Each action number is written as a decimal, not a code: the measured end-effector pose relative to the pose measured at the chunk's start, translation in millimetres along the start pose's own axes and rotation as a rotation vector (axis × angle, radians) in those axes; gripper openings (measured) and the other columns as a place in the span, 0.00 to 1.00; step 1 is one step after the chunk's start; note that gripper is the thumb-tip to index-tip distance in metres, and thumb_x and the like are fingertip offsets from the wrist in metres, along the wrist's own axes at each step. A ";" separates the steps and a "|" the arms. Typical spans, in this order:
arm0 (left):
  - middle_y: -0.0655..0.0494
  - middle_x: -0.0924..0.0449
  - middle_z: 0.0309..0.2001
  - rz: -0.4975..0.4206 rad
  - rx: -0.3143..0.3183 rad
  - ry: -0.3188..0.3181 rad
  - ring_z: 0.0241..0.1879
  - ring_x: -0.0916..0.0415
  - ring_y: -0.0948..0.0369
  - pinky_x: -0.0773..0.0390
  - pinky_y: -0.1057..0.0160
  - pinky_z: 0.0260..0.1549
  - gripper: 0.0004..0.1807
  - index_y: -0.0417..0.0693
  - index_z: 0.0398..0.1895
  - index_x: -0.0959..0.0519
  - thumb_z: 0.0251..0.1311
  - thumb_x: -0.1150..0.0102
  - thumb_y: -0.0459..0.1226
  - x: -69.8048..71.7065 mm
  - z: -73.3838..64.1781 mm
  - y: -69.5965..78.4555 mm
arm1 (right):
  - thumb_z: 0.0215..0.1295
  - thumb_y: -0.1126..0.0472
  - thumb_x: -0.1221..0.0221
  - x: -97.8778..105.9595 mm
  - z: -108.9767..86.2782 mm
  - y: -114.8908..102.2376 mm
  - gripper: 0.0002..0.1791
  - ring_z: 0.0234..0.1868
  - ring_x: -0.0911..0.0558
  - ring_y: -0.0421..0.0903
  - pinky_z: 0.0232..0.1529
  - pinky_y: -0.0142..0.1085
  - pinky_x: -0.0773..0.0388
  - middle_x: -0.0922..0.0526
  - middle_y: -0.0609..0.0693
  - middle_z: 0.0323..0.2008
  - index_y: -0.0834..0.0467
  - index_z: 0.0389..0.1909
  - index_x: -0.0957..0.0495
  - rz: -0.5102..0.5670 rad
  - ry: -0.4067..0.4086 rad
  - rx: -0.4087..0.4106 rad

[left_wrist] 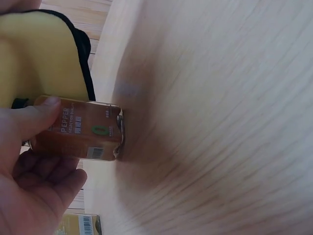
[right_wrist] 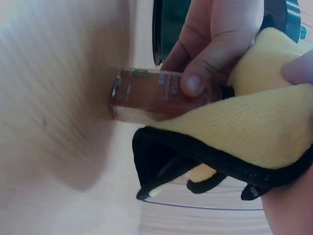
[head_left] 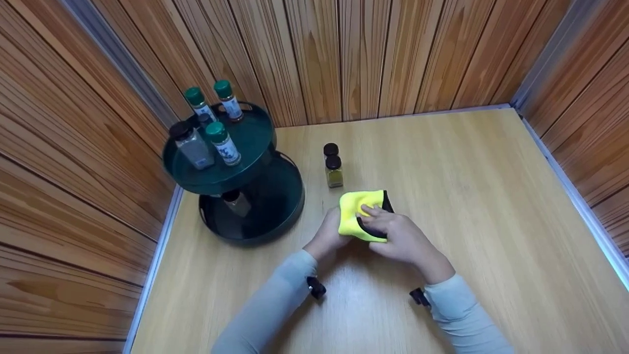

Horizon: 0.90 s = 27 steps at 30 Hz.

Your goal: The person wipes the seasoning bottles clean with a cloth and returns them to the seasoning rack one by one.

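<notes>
My left hand (head_left: 330, 233) pinches a small square glass pepper jar (left_wrist: 85, 129) between thumb and fingers, close over the table. Reddish-brown contents and a printed label show through its side in the left wrist view. My right hand (head_left: 404, 237) holds a yellow cloth (head_left: 351, 202) with a black edge, its fingers pressing into the middle of it. The cloth lies folded over the jar's dark cap end and hides most of the cap. From above, the cloth covers the jar entirely.
Two dark-capped spice jars (head_left: 334, 176) stand on the table beyond the hands. To the left is a dark green two-tier round rack (head_left: 255, 172). Several jars, some green-capped (head_left: 227, 147), stand on its top tier, and one jar (head_left: 237, 201) is on the lower tier. Wood-panel walls enclose the table.
</notes>
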<state>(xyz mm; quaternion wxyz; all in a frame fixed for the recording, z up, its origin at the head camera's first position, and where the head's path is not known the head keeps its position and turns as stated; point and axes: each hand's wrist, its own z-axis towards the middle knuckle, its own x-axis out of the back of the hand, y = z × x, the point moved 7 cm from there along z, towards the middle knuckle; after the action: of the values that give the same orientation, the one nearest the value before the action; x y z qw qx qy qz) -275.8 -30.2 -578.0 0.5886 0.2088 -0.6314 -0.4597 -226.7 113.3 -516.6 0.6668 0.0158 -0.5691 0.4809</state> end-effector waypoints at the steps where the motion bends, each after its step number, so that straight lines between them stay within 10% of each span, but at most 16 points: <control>1: 0.57 0.17 0.46 0.028 -0.014 -0.003 0.45 0.23 0.65 0.22 0.64 0.52 0.17 0.48 0.53 0.20 0.60 0.34 0.35 0.4 0.5 0.7 | 0.52 0.64 0.34 1.6 -1.5 0.2 0.27 0.67 0.23 0.54 0.64 0.52 0.25 0.18 0.57 0.61 0.64 0.57 0.18 0.019 0.009 -0.012; 9: 0.60 0.17 0.46 0.063 0.062 -0.027 0.47 0.23 0.66 0.22 0.63 0.56 0.18 0.51 0.54 0.19 0.61 0.33 0.34 -3.1 3.3 -1.4 | 0.52 0.68 0.34 3.2 -13.8 -0.2 0.30 0.58 0.17 0.55 0.56 0.51 0.19 0.19 0.62 0.59 0.70 0.60 0.22 0.035 0.210 -0.097; 13: 0.63 0.17 0.50 0.004 0.144 -0.032 0.52 0.22 0.67 0.24 0.60 0.61 0.23 0.55 0.56 0.19 0.56 0.27 0.33 -4.9 3.9 -1.7 | 0.56 0.68 0.36 -0.1 -15.5 2.6 0.15 0.35 0.15 0.47 0.37 0.41 0.16 0.10 0.58 0.40 0.69 0.45 0.14 0.122 0.334 -0.256; 18: 0.61 0.18 0.57 -0.040 0.164 -0.051 0.61 0.24 0.64 0.28 0.58 0.66 0.27 0.54 0.59 0.21 0.55 0.28 0.28 -8.5 4.4 -0.8 | 0.62 0.66 0.37 -10.3 -19.6 15.6 0.07 0.22 0.23 0.44 0.24 0.33 0.24 0.19 0.52 0.22 0.62 0.26 0.20 0.353 0.457 -0.533; 27: 0.49 0.19 0.57 -0.030 0.182 -0.065 0.61 0.23 0.54 0.26 0.57 0.64 0.24 0.44 0.58 0.22 0.57 0.27 0.31 -13.3 5.2 -1.1 | 0.74 0.56 0.45 -47.1 -49.8 55.8 0.17 0.32 0.15 0.41 0.35 0.33 0.18 0.13 0.53 0.34 0.68 0.43 0.20 0.823 0.615 -0.908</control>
<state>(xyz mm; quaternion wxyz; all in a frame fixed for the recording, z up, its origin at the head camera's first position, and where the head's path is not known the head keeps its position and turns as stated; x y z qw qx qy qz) -278.0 -18.3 -585.6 0.5395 0.2559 -0.6861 -0.4156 -221.3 142.3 -600.0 0.5017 -0.6203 -0.4588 0.3914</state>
